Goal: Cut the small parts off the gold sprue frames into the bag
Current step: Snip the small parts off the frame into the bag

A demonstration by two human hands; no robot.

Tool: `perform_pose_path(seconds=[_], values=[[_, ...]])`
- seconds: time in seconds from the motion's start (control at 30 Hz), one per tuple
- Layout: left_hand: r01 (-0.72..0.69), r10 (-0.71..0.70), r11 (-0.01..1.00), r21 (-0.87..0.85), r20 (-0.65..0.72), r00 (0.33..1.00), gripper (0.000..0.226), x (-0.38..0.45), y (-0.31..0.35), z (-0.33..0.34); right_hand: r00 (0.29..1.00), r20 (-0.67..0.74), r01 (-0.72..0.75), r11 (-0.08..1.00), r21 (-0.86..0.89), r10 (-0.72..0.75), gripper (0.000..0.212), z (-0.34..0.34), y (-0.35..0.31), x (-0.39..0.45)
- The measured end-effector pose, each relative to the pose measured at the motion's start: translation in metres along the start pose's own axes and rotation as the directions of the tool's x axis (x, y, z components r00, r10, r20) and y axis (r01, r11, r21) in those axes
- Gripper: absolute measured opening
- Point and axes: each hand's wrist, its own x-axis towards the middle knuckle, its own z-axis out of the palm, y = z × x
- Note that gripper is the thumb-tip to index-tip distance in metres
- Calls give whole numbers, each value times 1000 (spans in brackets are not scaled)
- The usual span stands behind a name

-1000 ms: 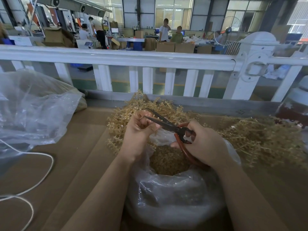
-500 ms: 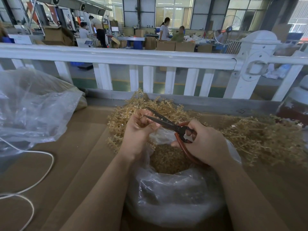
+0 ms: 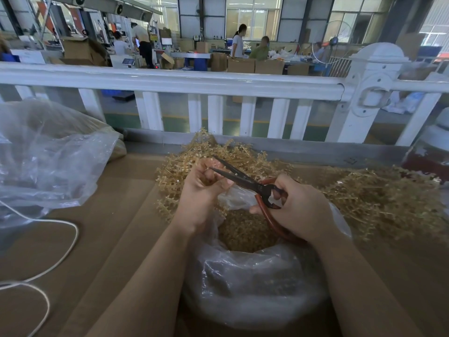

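Head view: sprue frame [image 3: 206,177] in left hand [image 3: 201,190]

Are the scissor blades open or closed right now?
Open: the scissors' two dark blades fork apart at the tips beside the left hand.

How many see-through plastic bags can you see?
2. One open bag sits right below the hands, partly filled with small gold parts. A second, crumpled bag lies at the left on the brown table. Others could be hidden outside the view.
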Motion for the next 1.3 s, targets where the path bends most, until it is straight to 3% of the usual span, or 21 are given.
perform_pose_path(seconds=[0.57,0.67,0.93,1.3], values=[[9,-8,999,-47,22,1000,24,-1,1,2,997,-54,50,999,1,-50,51,-1,2,-3],[12,-13,999,-52,-3,1000,31,0,-1,3,997,-60,53,999,11,-52,53,-1,1,-3],[-16,16,1000,-5,23,1000,20,1,-2,-2,996,-71,45,999,-19,-46,61,0,-1,-2],[-19,23,996,-92,43,999,26,-1,-3,-2,996,-82,44,999,4,-43,48,-1,-5,-3]])
